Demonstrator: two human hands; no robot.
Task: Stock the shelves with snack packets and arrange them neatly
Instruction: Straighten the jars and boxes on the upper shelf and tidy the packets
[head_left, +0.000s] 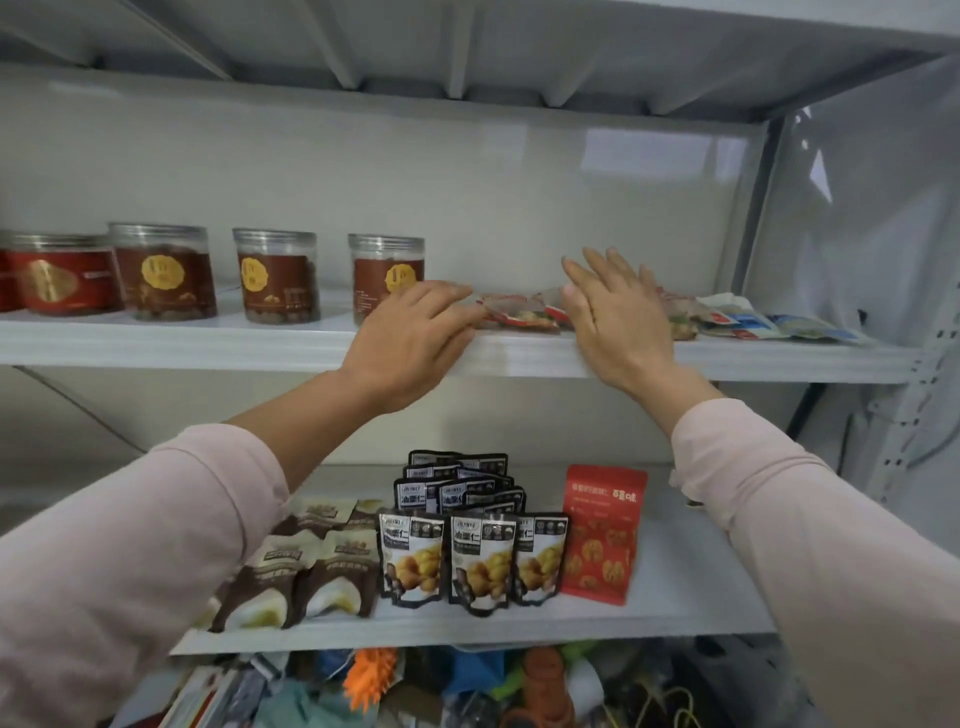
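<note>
Flat red-and-clear snack packets (522, 314) lie on the upper shelf (208, 343) between my two hands. My left hand (415, 338) rests at the shelf's front edge, its fingertips touching the packets' left end. Straight-fingered, my right hand (615, 312) is laid against the packets' right side and covers part of them. More flat packets, white and blue (748, 322), lie further right on the same shelf.
Several brown-labelled clear jars (275, 275) stand at the left of the upper shelf. The lower shelf (675, 597) holds black chestnut pouches (480, 556), a red walnut pouch (602, 535) and brown-white packets (311, 566). A bin of mixed goods (467, 686) sits below.
</note>
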